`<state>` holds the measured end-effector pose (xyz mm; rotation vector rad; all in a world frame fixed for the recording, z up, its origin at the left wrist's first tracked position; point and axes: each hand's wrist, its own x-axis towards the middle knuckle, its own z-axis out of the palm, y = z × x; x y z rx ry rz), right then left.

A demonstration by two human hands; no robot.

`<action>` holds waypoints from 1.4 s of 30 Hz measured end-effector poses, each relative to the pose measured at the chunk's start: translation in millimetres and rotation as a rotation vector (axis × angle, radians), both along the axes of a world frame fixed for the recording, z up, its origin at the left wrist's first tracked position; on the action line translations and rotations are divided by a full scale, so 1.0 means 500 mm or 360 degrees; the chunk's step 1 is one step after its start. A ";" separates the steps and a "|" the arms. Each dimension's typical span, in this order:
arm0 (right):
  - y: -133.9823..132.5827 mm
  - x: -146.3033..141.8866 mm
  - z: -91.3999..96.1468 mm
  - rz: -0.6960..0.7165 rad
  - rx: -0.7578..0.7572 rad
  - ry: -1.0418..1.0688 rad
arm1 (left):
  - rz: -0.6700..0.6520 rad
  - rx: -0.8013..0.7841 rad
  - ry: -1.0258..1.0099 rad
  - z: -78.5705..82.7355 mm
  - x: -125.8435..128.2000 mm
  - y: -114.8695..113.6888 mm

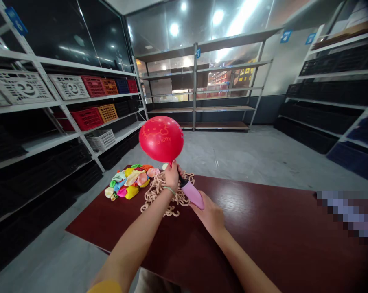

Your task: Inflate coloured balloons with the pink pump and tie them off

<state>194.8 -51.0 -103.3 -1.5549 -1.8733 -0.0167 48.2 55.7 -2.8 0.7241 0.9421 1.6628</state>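
Observation:
A red balloon (161, 138) with a cartoon print is inflated and stands above the dark red table (263, 228). My left hand (172, 177) is closed round its neck, pinching it onto the black nozzle of a pink hand pump (192, 194). My right hand (211, 213) grips the pump's lower end. Just behind my left hand lie a heap of flat coloured balloons (128, 181) and a tangle of tan balloon-holder pieces (155, 194).
Metal shelving lines the left wall with white, red, orange and blue plastic baskets (92, 86). More bare shelves (202, 97) stand at the back and dark bins on the right. A blurred patch (349, 213) covers the table's right edge.

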 end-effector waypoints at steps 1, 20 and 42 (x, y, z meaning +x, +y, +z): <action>0.000 -0.001 -0.001 0.0025 0.0001 -0.0007 | 0.0034 -0.0009 0.0020 0.008 -0.017 0.009; 0.005 0.005 0.002 -0.0106 0.0085 0.0109 | -0.0042 -0.0025 0.0074 0.003 0.039 0.018; 0.007 0.000 0.000 -0.0116 0.0059 0.0063 | 0.0035 -0.0085 0.0123 0.028 0.003 0.052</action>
